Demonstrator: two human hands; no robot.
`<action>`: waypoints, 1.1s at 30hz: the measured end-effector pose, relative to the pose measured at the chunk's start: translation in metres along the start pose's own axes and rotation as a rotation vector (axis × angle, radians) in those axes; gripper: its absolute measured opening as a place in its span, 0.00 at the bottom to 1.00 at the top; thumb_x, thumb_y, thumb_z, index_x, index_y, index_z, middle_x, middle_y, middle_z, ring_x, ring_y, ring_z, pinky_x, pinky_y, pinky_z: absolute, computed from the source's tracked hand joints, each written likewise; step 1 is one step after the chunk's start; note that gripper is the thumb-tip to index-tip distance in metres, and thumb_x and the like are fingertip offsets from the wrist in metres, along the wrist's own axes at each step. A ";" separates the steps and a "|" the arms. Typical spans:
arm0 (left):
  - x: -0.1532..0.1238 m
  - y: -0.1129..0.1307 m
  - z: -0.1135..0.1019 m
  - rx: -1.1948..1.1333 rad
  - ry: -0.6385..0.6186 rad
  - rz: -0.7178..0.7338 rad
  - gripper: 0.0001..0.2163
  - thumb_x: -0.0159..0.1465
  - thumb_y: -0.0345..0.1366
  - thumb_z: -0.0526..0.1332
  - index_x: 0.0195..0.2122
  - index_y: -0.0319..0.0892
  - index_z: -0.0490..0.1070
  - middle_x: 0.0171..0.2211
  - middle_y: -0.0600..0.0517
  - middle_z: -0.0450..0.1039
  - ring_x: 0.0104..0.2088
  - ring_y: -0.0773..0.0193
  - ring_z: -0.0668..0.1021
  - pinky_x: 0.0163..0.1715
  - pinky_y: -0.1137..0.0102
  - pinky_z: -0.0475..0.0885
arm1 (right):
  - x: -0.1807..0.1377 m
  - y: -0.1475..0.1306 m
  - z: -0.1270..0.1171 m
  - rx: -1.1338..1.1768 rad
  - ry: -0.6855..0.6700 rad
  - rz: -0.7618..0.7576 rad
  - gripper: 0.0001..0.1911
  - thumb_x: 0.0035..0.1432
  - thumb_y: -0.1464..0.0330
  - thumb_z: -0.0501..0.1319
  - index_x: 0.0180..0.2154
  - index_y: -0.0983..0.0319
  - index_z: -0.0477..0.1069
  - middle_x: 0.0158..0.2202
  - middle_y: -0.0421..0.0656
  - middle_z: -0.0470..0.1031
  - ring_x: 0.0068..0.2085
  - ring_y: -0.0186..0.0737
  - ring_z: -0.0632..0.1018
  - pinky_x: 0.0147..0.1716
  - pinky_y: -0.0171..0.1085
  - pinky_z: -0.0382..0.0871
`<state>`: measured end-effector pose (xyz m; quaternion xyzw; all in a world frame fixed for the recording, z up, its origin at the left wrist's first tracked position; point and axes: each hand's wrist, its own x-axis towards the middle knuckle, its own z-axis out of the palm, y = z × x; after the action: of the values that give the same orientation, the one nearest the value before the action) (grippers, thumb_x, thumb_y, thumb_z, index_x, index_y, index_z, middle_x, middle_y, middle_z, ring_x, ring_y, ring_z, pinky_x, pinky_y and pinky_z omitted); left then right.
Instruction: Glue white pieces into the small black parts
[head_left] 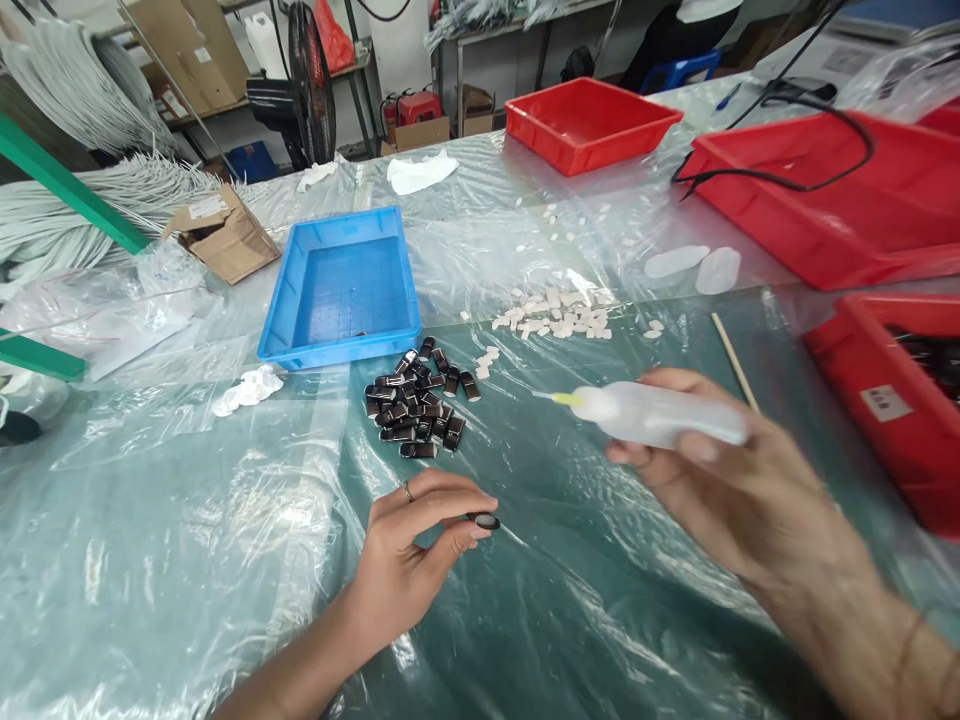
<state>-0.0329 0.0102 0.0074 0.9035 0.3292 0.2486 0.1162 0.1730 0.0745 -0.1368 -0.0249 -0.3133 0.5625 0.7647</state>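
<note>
Between thumb and fingers, my left hand (416, 545) pinches a small black plastic part (486, 521) with a pale oval end turned toward me. My right hand (720, 480) grips a translucent squeeze bottle (660, 412) lying almost level, its thin needle tip pointing left. The tip is apart from the black part, up and to its right. Beyond my left hand lies a pile of similar black parts (420, 405). Small whitish oval pieces (559, 315) are scattered behind the bottle.
A blue tray (270, 335) stands behind the pile. Red bins (750, 220) line the right side, and another red tray (577, 158) sits at the back. A thin stick (735, 362) lies near my right hand. Crumpled tissue (249, 390) rests at left on the plastic-covered table.
</note>
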 end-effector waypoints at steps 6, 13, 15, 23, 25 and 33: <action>0.000 0.004 -0.002 0.016 -0.024 0.043 0.21 0.61 0.17 0.60 0.51 0.43 0.74 0.44 0.46 0.73 0.42 0.64 0.78 0.39 0.71 0.79 | 0.014 0.043 0.004 0.155 -0.162 0.203 0.15 0.61 0.63 0.62 0.49 0.57 0.73 0.51 0.45 0.70 0.52 0.38 0.74 0.55 0.36 0.69; -0.004 0.005 -0.002 -0.039 -0.052 -0.037 0.20 0.65 0.22 0.57 0.52 0.51 0.73 0.44 0.48 0.71 0.32 0.70 0.78 0.32 0.73 0.80 | 0.012 0.074 0.017 -0.688 -0.270 -0.036 0.21 0.57 0.58 0.64 0.50 0.54 0.61 0.48 0.43 0.71 0.48 0.44 0.74 0.49 0.46 0.70; -0.005 0.004 -0.002 -0.020 -0.058 -0.087 0.18 0.66 0.25 0.57 0.51 0.55 0.73 0.44 0.50 0.70 0.31 0.72 0.77 0.32 0.74 0.79 | 0.009 0.072 0.018 -0.844 -0.310 -0.053 0.19 0.59 0.58 0.61 0.50 0.51 0.62 0.49 0.41 0.70 0.49 0.46 0.73 0.47 0.48 0.70; -0.009 -0.003 0.001 -0.057 -0.072 -0.153 0.11 0.68 0.32 0.57 0.47 0.53 0.74 0.43 0.50 0.70 0.29 0.71 0.75 0.29 0.73 0.75 | 0.085 0.035 -0.041 -1.201 -0.317 -0.213 0.20 0.65 0.59 0.55 0.55 0.60 0.68 0.52 0.47 0.67 0.50 0.38 0.72 0.50 0.39 0.68; -0.010 -0.002 0.001 -0.072 -0.065 -0.126 0.11 0.68 0.32 0.57 0.46 0.52 0.74 0.44 0.50 0.71 0.28 0.72 0.75 0.29 0.74 0.76 | 0.124 0.038 -0.052 -1.324 -0.175 -0.253 0.15 0.67 0.68 0.51 0.49 0.67 0.71 0.47 0.50 0.68 0.46 0.38 0.71 0.51 0.43 0.65; -0.013 0.001 -0.001 -0.118 -0.026 0.007 0.13 0.66 0.28 0.57 0.48 0.48 0.74 0.48 0.47 0.72 0.31 0.68 0.77 0.29 0.71 0.78 | 0.154 0.065 -0.042 -1.582 -0.117 -0.319 0.07 0.65 0.72 0.53 0.37 0.66 0.68 0.38 0.44 0.66 0.34 0.33 0.65 0.35 0.35 0.61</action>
<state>-0.0413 0.0008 0.0045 0.8993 0.3093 0.2563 0.1728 0.1658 0.2464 -0.1258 -0.4841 -0.6577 0.0589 0.5741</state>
